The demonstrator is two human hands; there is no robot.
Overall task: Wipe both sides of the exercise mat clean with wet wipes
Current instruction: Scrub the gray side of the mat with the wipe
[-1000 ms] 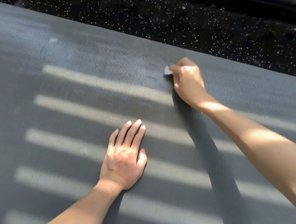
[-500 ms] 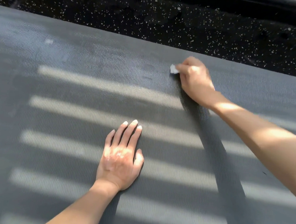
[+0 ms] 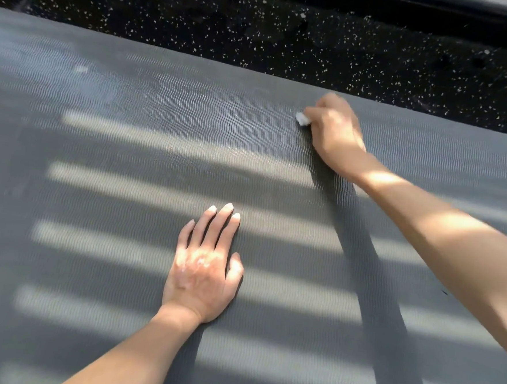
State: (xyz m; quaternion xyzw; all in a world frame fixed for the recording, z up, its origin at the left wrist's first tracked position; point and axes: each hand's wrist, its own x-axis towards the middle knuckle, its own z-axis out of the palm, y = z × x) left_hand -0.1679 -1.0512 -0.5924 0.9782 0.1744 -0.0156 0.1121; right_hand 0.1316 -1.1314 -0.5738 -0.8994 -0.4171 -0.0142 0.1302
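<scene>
Two hands down on mat (image 3: 114, 152). Left hand (image 3: 203, 273): flat, palm down, fingers straight and close together, thumb alongside; presses on mat near middle of view. Right hand (image 3: 335, 134): farther off and to the right, near far edge of mat; fingers curled, clamped on wipe (image 3: 302, 119). Wipe: small white wad, pokes out left of fingertips, touches mat. Slight blur on right hand. Hands well apart, bare mat between. Mat: grey, wavy ribbed texture, spread flat; fills most of view, crossed by pale stripes of sunlight (image 3: 157, 182). Dark shadow (image 3: 361, 259) of right arm on mat, from right hand down toward bottom of view. Beyond far edge of mat: black floor (image 3: 257, 27) with white specks. Bare forearms (image 3: 132, 357), one from bottom, one from right.
</scene>
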